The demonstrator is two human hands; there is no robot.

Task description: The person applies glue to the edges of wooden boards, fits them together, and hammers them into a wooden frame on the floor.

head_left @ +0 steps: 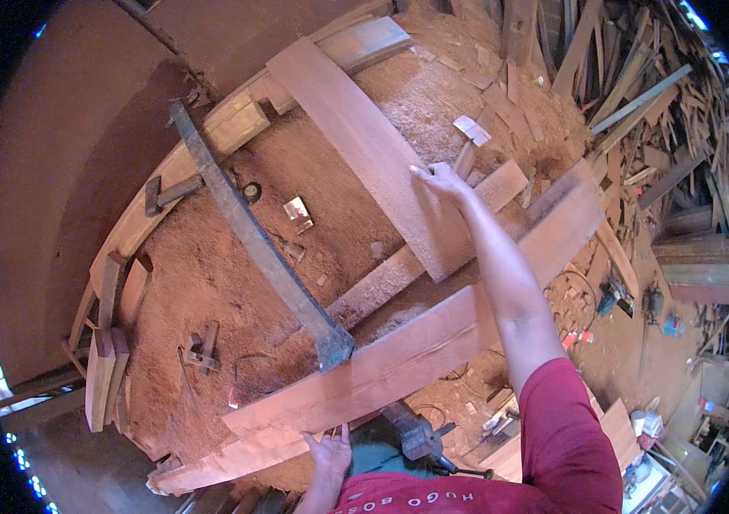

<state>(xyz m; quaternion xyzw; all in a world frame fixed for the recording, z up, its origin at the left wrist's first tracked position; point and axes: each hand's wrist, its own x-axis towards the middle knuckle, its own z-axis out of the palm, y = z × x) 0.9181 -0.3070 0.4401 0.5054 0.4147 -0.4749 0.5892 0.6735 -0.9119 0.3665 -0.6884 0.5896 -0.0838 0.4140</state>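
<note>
A wide reddish wooden board [363,154] lies slantwise from the far beam to the near planks. My right hand [443,182] is closed over its right edge, thumb on top; the fingers beneath are partly hidden. Close to my body, a long wooden plank [364,385] runs from lower left to upper right. My left hand [327,450], fingers spread, is at the near edge of this plank, seemingly touching it. A long metal bar clamp [249,223] crosses over to the near plank, left of the board. Its screw end [424,441] sticks out near my body.
Sawdust [210,291] covers the ground under the planks. Thick curved wooden beams [167,180] line the far left. A pile of scrap wood [664,128] fills the upper right. A power tool [617,295] lies on the right, and a small wooden piece [202,349] sits in the sawdust.
</note>
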